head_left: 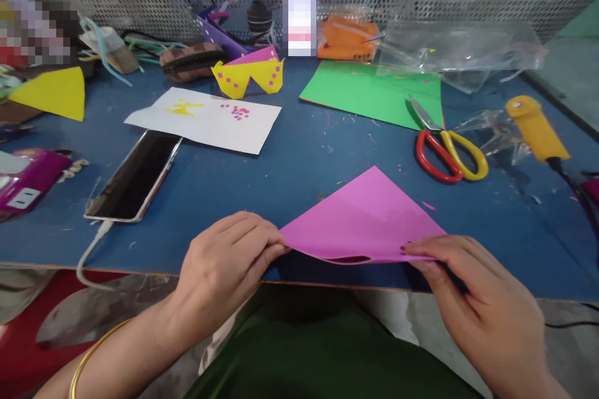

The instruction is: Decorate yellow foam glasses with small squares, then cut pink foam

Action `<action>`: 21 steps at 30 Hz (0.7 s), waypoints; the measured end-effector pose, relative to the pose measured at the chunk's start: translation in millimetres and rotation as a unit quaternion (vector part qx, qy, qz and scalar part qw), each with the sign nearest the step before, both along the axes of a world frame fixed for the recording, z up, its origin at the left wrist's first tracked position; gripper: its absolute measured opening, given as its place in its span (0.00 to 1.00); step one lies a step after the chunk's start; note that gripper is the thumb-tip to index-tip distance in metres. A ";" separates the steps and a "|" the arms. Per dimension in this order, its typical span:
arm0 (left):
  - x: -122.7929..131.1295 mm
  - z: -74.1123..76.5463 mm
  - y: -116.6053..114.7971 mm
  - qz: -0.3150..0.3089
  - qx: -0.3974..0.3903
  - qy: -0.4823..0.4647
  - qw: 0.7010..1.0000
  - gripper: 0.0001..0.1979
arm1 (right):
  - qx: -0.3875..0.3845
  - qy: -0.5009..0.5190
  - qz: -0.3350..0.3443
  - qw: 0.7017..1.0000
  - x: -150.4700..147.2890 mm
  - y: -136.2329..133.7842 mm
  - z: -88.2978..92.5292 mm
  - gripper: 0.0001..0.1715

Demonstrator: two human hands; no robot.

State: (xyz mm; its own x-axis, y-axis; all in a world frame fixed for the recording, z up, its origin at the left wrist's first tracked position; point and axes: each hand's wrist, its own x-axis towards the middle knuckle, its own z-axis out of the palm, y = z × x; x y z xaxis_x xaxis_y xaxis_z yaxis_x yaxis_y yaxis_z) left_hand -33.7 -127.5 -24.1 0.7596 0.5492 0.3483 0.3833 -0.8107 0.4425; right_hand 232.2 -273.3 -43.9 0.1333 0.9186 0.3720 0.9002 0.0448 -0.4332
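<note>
Passage left on blue worktop (294,165) between green rectangular sheet (372,92) and pink paper triangle (369,215), blocked rightward by red-and-yellow-handled metal scissors (437,128).

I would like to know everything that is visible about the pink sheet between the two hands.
The pink sheet is plain and looks like thin craft foam or paper. It is doubled into a triangle, its peak pointing away from the person over the blue table. Along the near edge the layers part slightly, leaving a dark slit. The left hand pinches its left corner; the right hand holds the right.
</note>
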 end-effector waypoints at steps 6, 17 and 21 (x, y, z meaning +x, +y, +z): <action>3.2 3.0 2.9 0.036 -0.044 0.029 0.998 0.05 | -0.029 -0.047 -0.073 0.996 -3.1 0.7 5.4 0.16; 8.7 2.4 5.5 0.056 -0.076 0.009 0.996 0.03 | -0.044 -0.091 -0.031 0.994 -0.1 4.1 12.1 0.13; 7.6 1.0 8.0 0.025 -0.060 0.000 0.998 0.04 | -0.039 -0.136 -0.036 0.989 -4.0 -0.6 20.8 0.21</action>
